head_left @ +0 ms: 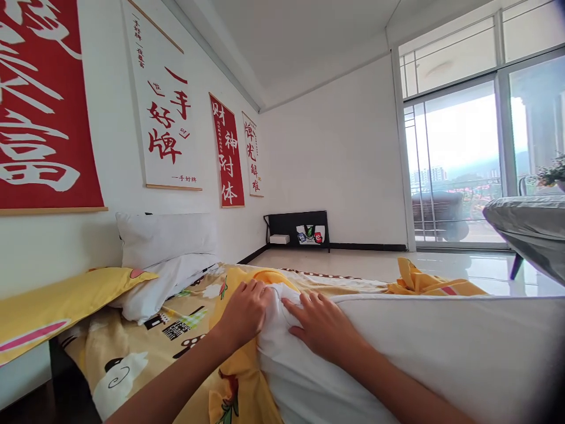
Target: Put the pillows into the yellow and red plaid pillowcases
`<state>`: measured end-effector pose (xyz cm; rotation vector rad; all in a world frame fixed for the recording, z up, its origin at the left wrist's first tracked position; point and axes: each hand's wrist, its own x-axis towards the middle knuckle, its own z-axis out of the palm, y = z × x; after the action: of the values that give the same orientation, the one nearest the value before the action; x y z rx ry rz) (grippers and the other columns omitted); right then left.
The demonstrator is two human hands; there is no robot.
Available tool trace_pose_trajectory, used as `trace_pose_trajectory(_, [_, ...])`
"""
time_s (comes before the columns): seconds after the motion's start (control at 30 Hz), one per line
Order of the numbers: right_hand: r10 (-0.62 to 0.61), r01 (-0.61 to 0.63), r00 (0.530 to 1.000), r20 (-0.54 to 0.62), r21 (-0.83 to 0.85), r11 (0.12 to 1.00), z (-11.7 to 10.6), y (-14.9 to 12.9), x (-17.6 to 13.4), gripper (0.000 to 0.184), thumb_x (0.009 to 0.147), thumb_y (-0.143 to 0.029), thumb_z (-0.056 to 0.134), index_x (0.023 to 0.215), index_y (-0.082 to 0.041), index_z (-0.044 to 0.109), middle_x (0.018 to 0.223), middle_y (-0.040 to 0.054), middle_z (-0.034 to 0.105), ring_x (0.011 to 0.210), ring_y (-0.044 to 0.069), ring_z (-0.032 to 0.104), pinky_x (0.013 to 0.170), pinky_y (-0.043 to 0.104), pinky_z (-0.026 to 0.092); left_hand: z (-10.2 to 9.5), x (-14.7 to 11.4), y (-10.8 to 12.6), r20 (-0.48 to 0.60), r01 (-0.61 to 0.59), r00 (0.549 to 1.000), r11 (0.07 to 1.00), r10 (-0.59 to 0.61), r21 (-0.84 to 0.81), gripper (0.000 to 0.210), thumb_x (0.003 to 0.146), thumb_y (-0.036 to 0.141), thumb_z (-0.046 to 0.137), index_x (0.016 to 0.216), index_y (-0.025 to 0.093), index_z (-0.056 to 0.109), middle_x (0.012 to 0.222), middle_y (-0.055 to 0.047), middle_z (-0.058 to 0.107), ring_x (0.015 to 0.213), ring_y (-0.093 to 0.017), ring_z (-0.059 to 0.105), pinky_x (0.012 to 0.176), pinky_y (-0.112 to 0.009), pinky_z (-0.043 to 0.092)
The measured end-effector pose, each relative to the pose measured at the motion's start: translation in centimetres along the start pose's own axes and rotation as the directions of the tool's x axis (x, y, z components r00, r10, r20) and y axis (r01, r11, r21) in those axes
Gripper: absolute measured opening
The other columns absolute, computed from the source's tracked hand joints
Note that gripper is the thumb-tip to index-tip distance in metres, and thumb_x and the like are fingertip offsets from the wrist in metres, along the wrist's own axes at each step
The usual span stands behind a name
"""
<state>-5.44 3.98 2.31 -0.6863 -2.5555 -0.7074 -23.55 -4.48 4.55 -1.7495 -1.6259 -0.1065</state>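
My left hand [248,307] is closed around a bunched edge of yellow cover [245,377] and the corner of a white quilt [424,347]. The right hand [322,325] grips the top of that quilt near the same corner. Its index finger and thumb lie against the near side, apart, while the other fingers bend over the edge. The white cloth between both hands is wrinkled. A carrot print shows on the yellow fabric, which hangs below my left hand. What lies inside the left fist is partly hidden.
A patterned sheet [180,353] covers the bed. White pillows [168,238] and a yellow pillow [75,297] lie at left, by the wall. More yellow cloth [424,282] is bunched beyond the quilt. A dark low rack [298,221] and a grey seat [529,229] stand farther off.
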Motion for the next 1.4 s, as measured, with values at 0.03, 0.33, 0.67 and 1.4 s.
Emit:
trace_pose_trajectory(0.03, [-0.001,0.001,1.000,-0.001,-0.009,1.000,0.1,0.1,-0.1,0.052,0.090,-0.045,0.056,0.137,-0.026,0.050,0.116,0.0136,0.064,0.103,0.029,0.060,0.087,0.041,0.045,0.5,0.3,0.0,0.025,0.030,0.999,0.999,-0.030,0.011,0.027,0.080,0.014,0.044,0.103,0.017,0.058,0.101,-0.011,0.060,0.095,-0.027,0.053,0.080,-0.040,0.043])
trace_pose_trajectory(0.33, [0.018,-0.021,0.998,0.059,0.048,0.999,0.4,1.3,0.2,0.053,0.092,-0.044,0.053,0.141,-0.025,0.046,0.122,0.0136,0.062,0.106,0.029,0.060,0.091,0.041,0.045,3.0,1.7,0.0,0.006,0.343,0.939,0.938,-0.344,0.058,0.035,0.080,0.016,0.045,0.113,0.010,0.058,0.109,-0.018,0.061,0.104,-0.033,0.052,0.089,-0.050,0.038])
trace_pose_trajectory(0.67, [0.033,-0.039,0.998,0.058,0.094,0.995,1.9,2.5,0.2,0.052,0.091,-0.044,0.054,0.140,-0.027,0.046,0.124,0.0120,0.062,0.107,0.028,0.059,0.092,0.040,0.044,4.5,3.4,-1.3,0.142,0.446,0.890,0.760,-0.434,-0.473,0.026,0.089,0.028,0.044,0.066,0.019,0.054,0.068,-0.002,0.064,0.066,-0.017,0.060,0.061,-0.027,0.043])
trace_pose_trajectory(1.4, [-0.018,0.019,1.000,-0.011,0.089,0.996,1.3,0.5,-0.5,0.062,0.088,-0.042,0.058,0.143,-0.021,0.042,0.112,0.0146,0.064,0.096,0.031,0.060,0.082,0.043,0.046,2.9,0.8,1.2,0.085,0.509,0.860,0.856,-0.502,-0.091,0.030,0.085,0.020,0.047,0.114,0.014,0.052,0.118,-0.013,0.059,0.111,-0.028,0.054,0.088,-0.039,0.045])
